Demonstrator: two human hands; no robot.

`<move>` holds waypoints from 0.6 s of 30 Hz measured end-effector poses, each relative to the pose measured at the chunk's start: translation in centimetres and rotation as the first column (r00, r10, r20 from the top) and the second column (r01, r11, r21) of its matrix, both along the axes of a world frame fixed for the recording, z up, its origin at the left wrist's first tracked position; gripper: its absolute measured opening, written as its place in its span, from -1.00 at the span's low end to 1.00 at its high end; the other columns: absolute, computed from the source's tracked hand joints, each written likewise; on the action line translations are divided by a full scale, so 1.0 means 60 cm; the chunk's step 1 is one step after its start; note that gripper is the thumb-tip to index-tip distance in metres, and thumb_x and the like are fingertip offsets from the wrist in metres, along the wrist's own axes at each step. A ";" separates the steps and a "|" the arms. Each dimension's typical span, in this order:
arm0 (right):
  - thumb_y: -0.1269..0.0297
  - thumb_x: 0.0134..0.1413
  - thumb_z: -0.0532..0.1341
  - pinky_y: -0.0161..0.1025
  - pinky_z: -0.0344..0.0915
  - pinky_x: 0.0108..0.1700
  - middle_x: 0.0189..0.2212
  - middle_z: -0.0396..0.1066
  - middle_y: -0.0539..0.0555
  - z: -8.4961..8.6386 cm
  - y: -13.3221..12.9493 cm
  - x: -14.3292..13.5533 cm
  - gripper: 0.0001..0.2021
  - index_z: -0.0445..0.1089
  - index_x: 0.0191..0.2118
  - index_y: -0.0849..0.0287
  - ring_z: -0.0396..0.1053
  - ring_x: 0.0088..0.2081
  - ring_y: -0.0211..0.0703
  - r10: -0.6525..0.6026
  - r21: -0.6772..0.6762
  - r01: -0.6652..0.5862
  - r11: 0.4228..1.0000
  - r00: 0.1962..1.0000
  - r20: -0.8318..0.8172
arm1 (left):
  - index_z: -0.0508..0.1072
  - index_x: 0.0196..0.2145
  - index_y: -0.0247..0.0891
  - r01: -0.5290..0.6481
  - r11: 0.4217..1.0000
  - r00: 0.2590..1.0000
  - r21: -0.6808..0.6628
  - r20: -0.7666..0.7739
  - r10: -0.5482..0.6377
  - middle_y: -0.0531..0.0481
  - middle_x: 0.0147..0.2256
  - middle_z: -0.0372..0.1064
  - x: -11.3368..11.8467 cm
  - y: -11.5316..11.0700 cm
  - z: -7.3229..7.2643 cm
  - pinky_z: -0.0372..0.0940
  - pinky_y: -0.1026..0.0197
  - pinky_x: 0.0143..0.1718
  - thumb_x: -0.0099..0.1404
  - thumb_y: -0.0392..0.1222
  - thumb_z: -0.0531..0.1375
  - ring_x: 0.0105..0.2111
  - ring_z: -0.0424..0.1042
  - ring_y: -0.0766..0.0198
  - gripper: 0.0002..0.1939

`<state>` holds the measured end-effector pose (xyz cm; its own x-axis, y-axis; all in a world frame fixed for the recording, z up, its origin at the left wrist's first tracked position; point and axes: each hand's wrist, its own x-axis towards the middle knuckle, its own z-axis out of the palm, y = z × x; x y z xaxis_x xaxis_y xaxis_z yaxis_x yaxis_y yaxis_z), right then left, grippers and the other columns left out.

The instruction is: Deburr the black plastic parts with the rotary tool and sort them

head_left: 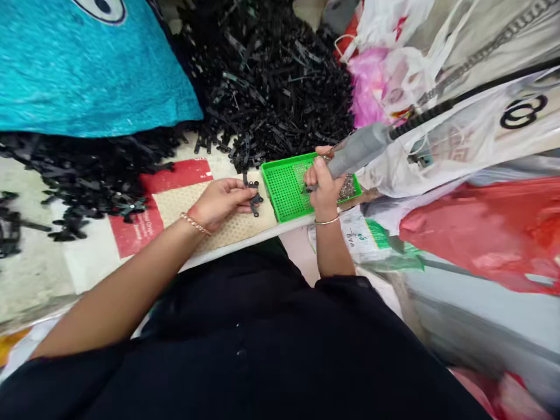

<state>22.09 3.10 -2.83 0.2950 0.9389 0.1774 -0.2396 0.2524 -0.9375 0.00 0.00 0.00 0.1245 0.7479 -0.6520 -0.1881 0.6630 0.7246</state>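
Observation:
My left hand (pixel 224 203) pinches a small black plastic part (pixel 255 202) with rounded ends, just above a beige textured mat (pixel 210 233). To its right, my right hand (pixel 324 182) is wrapped round a grey electric screwdriver (pixel 361 150), whose cord runs off to the upper right. The tool's tip points left over a green perforated tray (pixel 286 195). Small metal screws (pixel 347 189) lie in the right part of that tray, partly hidden by my right hand.
A large heap of black plastic parts (pixel 271 76) covers the far side. A blue bag (pixel 87 76) lies over its left part. Plastic bags, among them a red one (pixel 490 227) and a pink one (pixel 370 81), crowd the right. The table edge (pixel 231 242) runs close to my body.

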 end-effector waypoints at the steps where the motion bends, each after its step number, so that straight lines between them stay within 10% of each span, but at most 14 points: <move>1: -0.21 -0.07 0.54 -0.32 0.08 -0.56 -0.67 0.07 -0.27 -0.001 0.000 0.000 -0.48 0.44 -0.18 0.03 0.11 -0.66 -0.40 -0.003 -0.004 0.003 1.000 1.000 0.007 | 0.53 -0.37 -0.40 -0.001 1.000 1.000 -0.004 -0.001 0.001 -0.06 -0.45 0.61 0.000 -0.001 0.001 0.52 0.37 -0.43 0.31 -0.50 0.38 -0.49 0.62 0.33 -0.85; 18: -0.25 -0.01 0.48 -0.30 0.18 -0.56 -0.66 0.06 -0.26 -0.001 -0.001 0.002 -0.49 0.42 -0.16 0.03 0.15 -0.65 -0.37 -0.016 0.001 0.016 1.000 0.997 0.078 | 0.52 -0.36 -0.37 0.034 0.999 0.999 0.028 -0.012 -0.033 -0.06 -0.39 0.62 -0.005 -0.003 -0.012 0.54 0.32 -0.37 0.23 -0.39 0.49 -0.43 0.63 0.30 -0.80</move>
<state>22.20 3.06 -2.90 0.2949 0.9343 0.2004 -0.1619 0.2555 -0.9531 -0.33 -0.18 -0.70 0.1422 0.7618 -0.6320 -0.1575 0.6478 0.7454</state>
